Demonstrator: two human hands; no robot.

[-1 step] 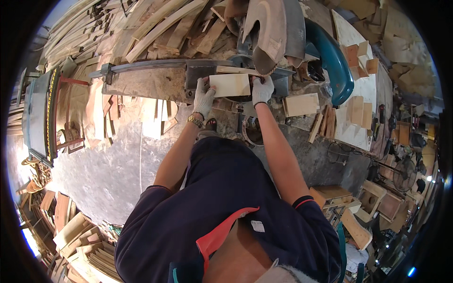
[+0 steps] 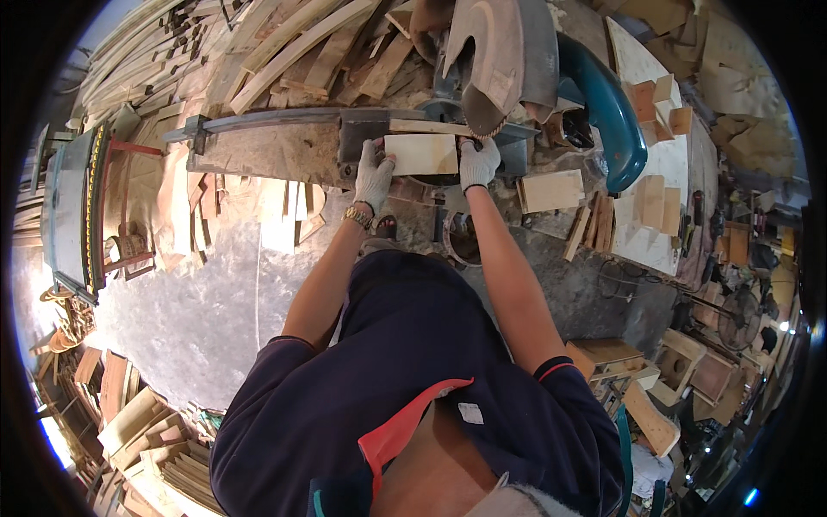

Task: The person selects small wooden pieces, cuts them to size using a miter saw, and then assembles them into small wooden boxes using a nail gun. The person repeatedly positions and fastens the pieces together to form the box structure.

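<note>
A pale rectangular wood board lies across the saw's metal table, held between my two gloved hands. My left hand is closed on its left end, the thumb over the edge. At the right end, my right hand grips the board, its fingertips partly hidden under the saw. Just behind the board, a narrow wood strip lies along the fence. The toothed circular blade hangs very near my right fingertips, below its grey guard. Whether the blade spins, I cannot tell.
The saw's curved teal handle reaches out to the right. Past it, small wood blocks stand on a pale board. A wood offcut lies right of my right hand. Long planks are piled behind, and a dark table stands left.
The board and my left hand have shifted very slightly, and the strip behind sits a touch further left. My right hand keeps its place by the blade.
</note>
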